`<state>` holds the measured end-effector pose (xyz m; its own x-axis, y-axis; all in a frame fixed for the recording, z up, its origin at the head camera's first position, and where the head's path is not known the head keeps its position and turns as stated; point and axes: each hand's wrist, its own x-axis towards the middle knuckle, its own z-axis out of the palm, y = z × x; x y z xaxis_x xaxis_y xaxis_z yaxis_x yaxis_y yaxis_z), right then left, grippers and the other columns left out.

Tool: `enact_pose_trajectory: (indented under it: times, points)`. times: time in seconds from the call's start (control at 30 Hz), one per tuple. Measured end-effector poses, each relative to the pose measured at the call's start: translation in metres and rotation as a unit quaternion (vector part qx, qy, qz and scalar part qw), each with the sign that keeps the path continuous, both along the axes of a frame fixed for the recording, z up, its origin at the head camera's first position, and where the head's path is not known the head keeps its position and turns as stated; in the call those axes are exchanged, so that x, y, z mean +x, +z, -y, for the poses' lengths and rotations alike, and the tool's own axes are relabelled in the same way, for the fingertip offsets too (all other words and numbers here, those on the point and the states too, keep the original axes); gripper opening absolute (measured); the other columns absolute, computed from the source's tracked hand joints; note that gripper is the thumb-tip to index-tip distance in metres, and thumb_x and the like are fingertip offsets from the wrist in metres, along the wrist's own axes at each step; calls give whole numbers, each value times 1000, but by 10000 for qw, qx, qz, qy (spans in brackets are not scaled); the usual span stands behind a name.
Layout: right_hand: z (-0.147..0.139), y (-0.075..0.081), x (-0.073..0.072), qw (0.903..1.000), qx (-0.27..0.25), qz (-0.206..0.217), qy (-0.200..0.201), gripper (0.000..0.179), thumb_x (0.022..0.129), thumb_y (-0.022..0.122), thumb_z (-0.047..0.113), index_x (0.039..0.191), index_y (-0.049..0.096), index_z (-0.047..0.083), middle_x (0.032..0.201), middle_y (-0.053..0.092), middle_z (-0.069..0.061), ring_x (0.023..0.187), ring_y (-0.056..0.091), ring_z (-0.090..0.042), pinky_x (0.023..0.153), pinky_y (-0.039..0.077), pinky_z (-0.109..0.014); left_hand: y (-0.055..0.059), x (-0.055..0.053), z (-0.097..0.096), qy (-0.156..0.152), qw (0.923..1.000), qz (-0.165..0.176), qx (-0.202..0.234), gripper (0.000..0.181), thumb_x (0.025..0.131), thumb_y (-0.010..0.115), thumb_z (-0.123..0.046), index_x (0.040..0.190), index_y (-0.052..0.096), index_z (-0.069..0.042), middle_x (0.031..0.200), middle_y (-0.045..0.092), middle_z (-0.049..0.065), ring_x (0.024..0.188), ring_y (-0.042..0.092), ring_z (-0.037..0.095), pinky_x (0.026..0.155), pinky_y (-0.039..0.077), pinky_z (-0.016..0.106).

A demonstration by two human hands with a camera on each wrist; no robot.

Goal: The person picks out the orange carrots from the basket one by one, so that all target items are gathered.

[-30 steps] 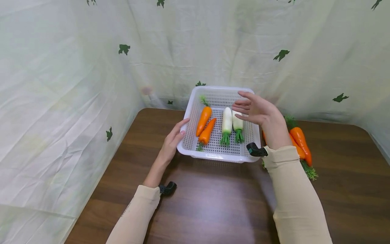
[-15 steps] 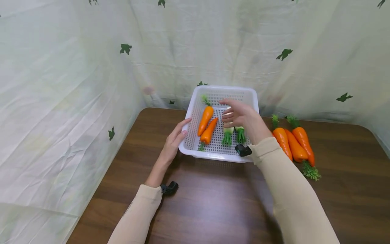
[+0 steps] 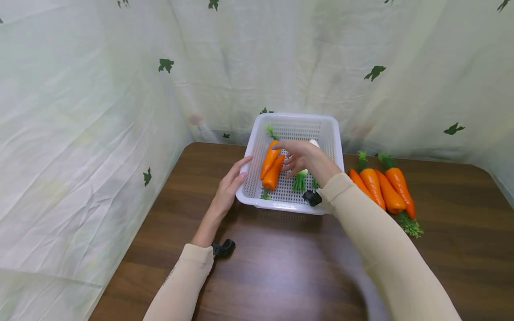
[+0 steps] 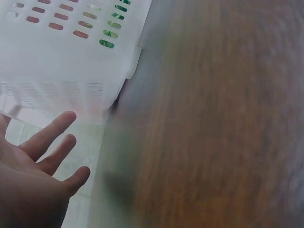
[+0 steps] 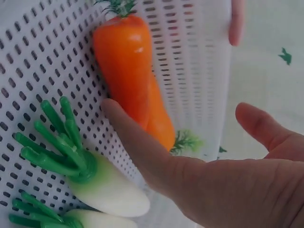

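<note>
A white perforated basket [image 3: 287,207] stands on the table with two orange carrots [image 3: 274,172] on its left side. Two white radishes with green stems [image 5: 109,187] lie beside them, partly covered by my right hand in the head view. My right hand [image 3: 301,156] reaches over the middle of the basket, fingers spread towards the carrots. In the right wrist view its thumb [image 5: 133,135] overlaps the carrots, and no object is in its grasp. My left hand [image 3: 226,189] rests at the basket's left side, fingertips at the rim; in the left wrist view its fingers [image 4: 52,135] are extended beside the wall.
Several more carrots [image 3: 387,191] lie side by side on the brown wooden table [image 3: 281,267], right of the basket, near my right forearm. A pale curtain [image 3: 297,58] with dark green leaf shapes hangs behind and to the left of the table.
My right hand has moved left and down across the basket, from over the radishes to the carrots. The carrots right of the basket have come into fuller view. My left hand stays at the rim.
</note>
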<state>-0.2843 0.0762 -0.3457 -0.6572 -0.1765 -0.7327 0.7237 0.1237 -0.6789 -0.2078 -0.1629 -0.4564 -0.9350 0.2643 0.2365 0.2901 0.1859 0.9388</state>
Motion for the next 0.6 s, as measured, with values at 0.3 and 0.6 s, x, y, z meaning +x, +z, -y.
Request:
enact_pose_trajectory:
  times: [0.3, 0.6]
  points:
    - [9, -17, -6, 9997, 22, 246, -36, 75, 103, 68, 29, 160, 30, -1, 161, 39, -28, 144, 48, -46, 112, 46, -60, -4, 3, 2, 2, 9999, 13, -130, 47, 111, 46, -33, 158, 47, -33, 159, 50, 4, 126, 60, 34, 95, 58, 40]
    - [16, -27, -7, 9972, 267, -169, 680, 56, 105, 62, 14, 152, 38, -4, 153, 47, -29, 137, 57, -44, 109, 52, -49, -4, 3, 4, 40, 9998, -139, -154, 47, 111, 46, -31, 158, 48, -32, 161, 48, 0, 127, 59, 31, 98, 57, 44]
